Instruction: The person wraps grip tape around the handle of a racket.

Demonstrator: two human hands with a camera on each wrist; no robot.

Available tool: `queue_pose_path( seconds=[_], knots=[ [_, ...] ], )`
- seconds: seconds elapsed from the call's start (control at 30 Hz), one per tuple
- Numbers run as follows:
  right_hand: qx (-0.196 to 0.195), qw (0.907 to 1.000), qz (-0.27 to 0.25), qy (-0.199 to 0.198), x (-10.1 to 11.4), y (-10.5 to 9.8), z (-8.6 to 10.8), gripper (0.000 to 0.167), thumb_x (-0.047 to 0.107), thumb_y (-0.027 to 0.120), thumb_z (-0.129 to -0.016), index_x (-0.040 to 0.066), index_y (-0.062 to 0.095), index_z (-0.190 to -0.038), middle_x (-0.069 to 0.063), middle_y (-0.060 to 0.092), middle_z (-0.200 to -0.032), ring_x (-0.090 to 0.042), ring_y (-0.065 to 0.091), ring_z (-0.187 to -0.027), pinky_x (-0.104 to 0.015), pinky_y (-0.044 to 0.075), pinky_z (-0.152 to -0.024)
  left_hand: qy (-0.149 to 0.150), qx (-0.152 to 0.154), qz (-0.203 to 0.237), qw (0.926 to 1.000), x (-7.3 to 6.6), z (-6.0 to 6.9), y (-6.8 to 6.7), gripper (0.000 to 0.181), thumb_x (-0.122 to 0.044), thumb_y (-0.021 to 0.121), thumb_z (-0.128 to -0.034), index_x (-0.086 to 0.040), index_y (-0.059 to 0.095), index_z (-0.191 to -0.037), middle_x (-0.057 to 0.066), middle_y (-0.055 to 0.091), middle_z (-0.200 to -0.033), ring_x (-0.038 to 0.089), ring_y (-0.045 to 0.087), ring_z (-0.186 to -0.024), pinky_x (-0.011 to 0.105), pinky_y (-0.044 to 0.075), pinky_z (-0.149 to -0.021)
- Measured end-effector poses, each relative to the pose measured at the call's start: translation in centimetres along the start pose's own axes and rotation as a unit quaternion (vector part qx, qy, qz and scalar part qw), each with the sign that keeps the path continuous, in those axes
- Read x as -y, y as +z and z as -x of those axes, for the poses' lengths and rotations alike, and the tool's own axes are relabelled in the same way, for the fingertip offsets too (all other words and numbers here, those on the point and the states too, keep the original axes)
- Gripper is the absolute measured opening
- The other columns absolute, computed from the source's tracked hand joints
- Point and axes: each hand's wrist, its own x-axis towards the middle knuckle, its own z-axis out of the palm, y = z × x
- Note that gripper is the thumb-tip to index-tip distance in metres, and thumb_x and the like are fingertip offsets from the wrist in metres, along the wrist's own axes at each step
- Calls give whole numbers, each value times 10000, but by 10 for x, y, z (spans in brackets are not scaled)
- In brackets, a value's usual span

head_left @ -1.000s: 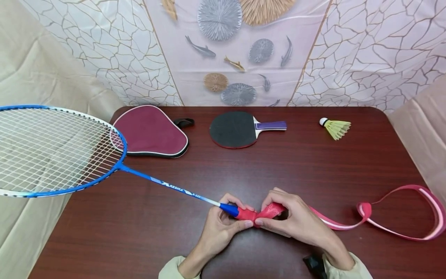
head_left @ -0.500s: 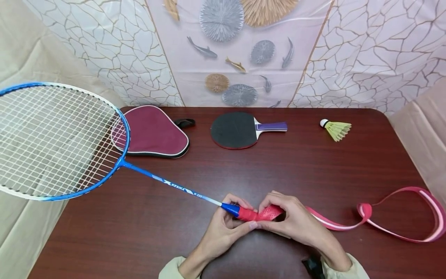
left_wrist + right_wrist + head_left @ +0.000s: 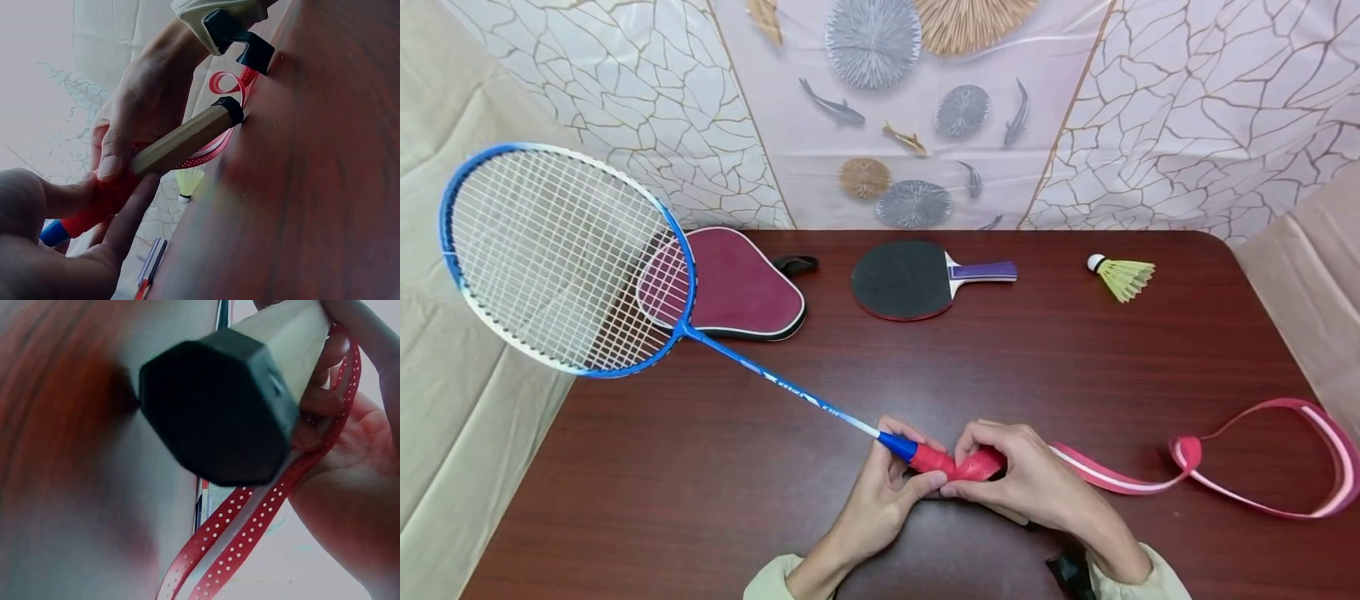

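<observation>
A blue and white badminton racket (image 3: 790, 388) slants up to the left, its strung head raised above the table. My left hand (image 3: 880, 504) holds it at the top of the handle, where red perforated grip tape (image 3: 1108, 479) is wound round. Thumb and fingers of my right hand (image 3: 1037, 479) pinch the tape against the handle. From there the loose tape trails right across the table into a loop. In the left wrist view the lower handle is bare wood (image 3: 187, 139). It ends in a black butt cap (image 3: 212, 415), which looms close in the right wrist view.
Behind the racket head lies a maroon paddle case (image 3: 730, 279). A black table tennis paddle (image 3: 902, 279) with a purple handle is at the back middle, and a yellow shuttlecock (image 3: 1123, 277) at the back right. Patterned cloth (image 3: 917, 108) hangs behind the table (image 3: 700, 500).
The racket head has swung upward and to the right, and its face has turned. Both hands stay at the handle, the right having shifted slightly. The tape's far loop lies as before.
</observation>
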Motion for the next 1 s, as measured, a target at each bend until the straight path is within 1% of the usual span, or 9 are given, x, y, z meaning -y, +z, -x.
queue_pose_path(
  seconds=[0.1, 0.27, 0.3, 0.4, 0.5, 0.57, 0.7, 0.83, 1.0],
  knots=[
    [44, 9999, -87, -35, 2, -2, 0, 268, 356, 851, -760, 307, 610, -866, 153, 600, -787, -70, 563, -681, -224, 484, -568, -54, 23, -58, 10000, -2, -1, -2, 336, 55, 636, -915, 2, 392, -1141, 319, 566, -1136, 298, 618, -1032, 322, 534, -874],
    [115, 9997, -185, -99, 4, -7, 0, 245, 306, 860, -758, 294, 649, -882, 135, 621, -823, -72, 577, -697, -260, 507, -554, -349, 1, -51, 9994, -5, -1, -3, 340, 16, 658, -915, -35, 400, -1131, 316, 572, -1138, 296, 634, -1013, 330, 550, -851],
    [137, 9997, -191, -81, 4, -8, 1, 241, 301, 861, -758, 295, 658, -889, 132, 624, -828, -68, 580, -700, -264, 512, -553, -354, -8, -38, 9994, -5, 0, -3, 338, 19, 656, -915, -33, 400, -1130, 319, 573, -1137, 296, 638, -1009, 333, 554, -844],
    [225, 9993, -286, -130, 5, -13, 2, 220, 282, 846, -779, 284, 683, -926, 113, 631, -850, -69, 584, -713, -275, 522, -560, -527, -40, 17, 9986, -7, 1, -3, 341, 10, 659, -916, -43, 402, -1134, 316, 575, -1150, 296, 641, -1013, 345, 561, -834],
    [310, 9989, -328, -162, 5, -17, 3, 212, 271, 832, -798, 272, 696, -961, 102, 631, -866, -71, 582, -725, -270, 519, -573, -553, -40, 33, 9985, -7, 1, -3, 349, 12, 662, -913, -38, 401, -1138, 322, 572, -1156, 308, 641, -1023, 357, 562, -836],
    [320, 9989, -282, -198, 4, -18, 3, 216, 271, 825, -805, 269, 697, -979, 101, 630, -874, -74, 581, -730, -272, 517, -577, -554, -47, 55, 9984, -7, 1, -4, 351, 16, 664, -910, -34, 403, -1139, 325, 572, -1156, 313, 642, -1022, 358, 562, -835],
    [222, 9997, -27, -107, 3, -17, 2, 231, 316, 820, -807, 300, 685, -994, 128, 632, -883, -68, 579, -722, -269, 510, -581, -510, -138, 99, 9986, -6, 1, -4, 350, 30, 676, -896, -18, 422, -1132, 332, 580, -1152, 321, 644, -1024, 361, 561, -838],
    [137, 9998, 111, 11, 2, -15, 2, 226, 355, 811, -811, 316, 678, -990, 147, 638, -897, -73, 585, -734, -271, 510, -605, -446, -297, 66, 9985, -6, 0, -5, 352, 25, 706, -875, -14, 466, -1128, 291, 620, -1135, 319, 659, -1005, 366, 565, -828],
    [160, 9998, 57, 53, 2, -16, 2, 218, 358, 814, -808, 327, 685, -981, 150, 646, -901, -63, 587, -751, -267, 508, -612, -57, -409, 264, 9988, -5, -1, -4, 354, 82, 698, -857, 7, 486, -1131, 302, 639, -1111, 385, 665, -977, 425, 562, -810]
  ],
)
